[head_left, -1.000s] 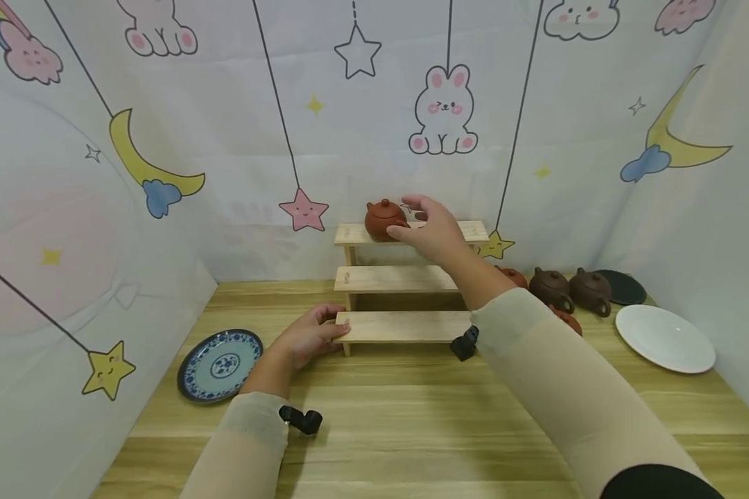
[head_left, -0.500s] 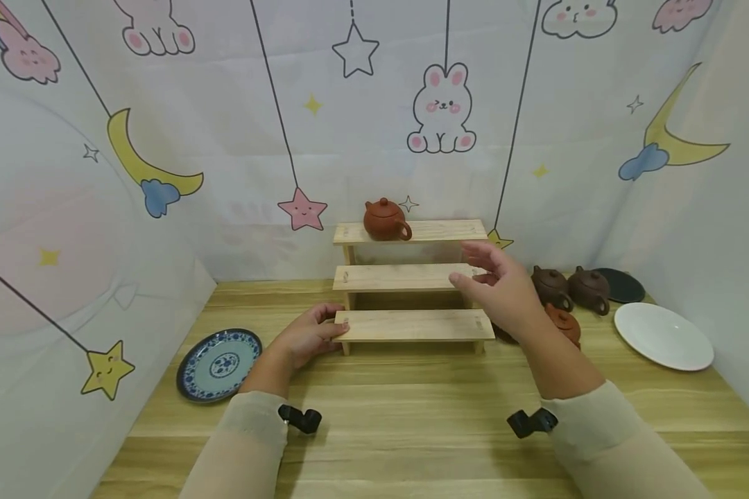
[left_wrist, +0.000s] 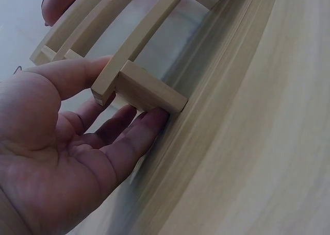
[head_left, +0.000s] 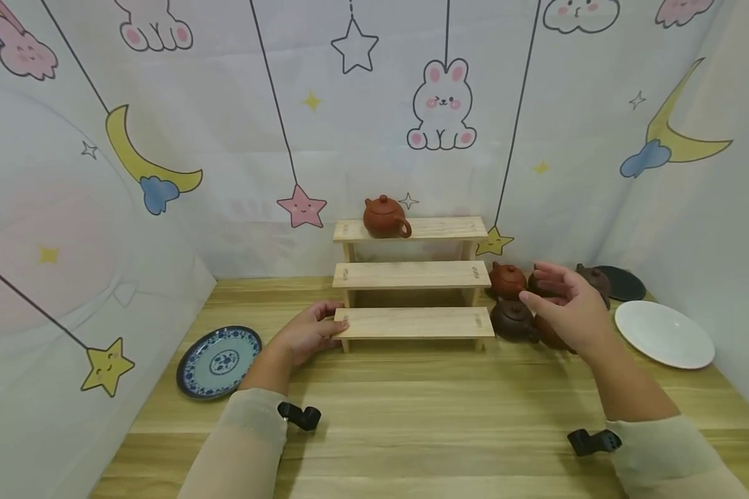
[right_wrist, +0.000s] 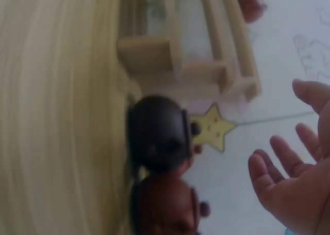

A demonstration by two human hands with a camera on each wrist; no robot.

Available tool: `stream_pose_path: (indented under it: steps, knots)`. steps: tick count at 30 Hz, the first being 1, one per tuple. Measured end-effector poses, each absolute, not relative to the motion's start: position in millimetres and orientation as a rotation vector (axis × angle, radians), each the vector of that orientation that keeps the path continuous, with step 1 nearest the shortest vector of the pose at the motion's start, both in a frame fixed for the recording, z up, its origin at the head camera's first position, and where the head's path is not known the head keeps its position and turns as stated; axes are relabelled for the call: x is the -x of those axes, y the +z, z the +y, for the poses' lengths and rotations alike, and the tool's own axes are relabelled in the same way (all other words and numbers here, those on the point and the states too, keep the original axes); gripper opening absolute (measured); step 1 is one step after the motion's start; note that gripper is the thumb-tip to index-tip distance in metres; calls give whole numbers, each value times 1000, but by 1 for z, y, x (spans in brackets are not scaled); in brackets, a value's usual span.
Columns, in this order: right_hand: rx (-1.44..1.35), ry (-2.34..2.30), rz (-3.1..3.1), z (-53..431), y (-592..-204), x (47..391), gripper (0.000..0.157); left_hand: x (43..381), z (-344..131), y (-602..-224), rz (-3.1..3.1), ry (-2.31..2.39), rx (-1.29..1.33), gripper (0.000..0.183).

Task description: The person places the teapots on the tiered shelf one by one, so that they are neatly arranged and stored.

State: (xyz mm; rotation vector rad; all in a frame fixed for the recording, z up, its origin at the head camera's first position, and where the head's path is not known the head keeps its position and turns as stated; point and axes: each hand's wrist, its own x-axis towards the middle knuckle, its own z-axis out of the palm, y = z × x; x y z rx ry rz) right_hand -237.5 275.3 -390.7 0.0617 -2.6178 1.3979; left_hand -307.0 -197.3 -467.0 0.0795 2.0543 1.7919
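Observation:
A reddish-brown teapot sits on the left part of the top step of a three-tier wooden stand. My left hand holds the left end of the lowest step. In the left wrist view its thumb lies over the board, with the fingers curled beside the leg. To the stand's right, my right hand hovers with fingers spread and nothing in them. Below and around it are a dark brown teapot, a reddish teapot and others partly hidden by the hand.
A blue-and-white patterned plate lies left of the stand. On the right are a white oval plate and a dark round plate. Printed cloth hangs behind and at both sides of the table.
My right hand has come away from the teapot on the top step and moved right and down to the teapots beside the stand. The left hand has kept its place.

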Motion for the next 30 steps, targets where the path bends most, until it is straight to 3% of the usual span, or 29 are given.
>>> stream_pose_path:
  steps: [12, 30]
  knots:
    - [142, 1314, -2680, 327, -420, 235, 90, 308, -195, -469, 2044, 1804, -93, 62]
    - [63, 1302, -2944, 345, -447, 249, 100, 307, -200, -468, 2050, 1788, -109, 64]
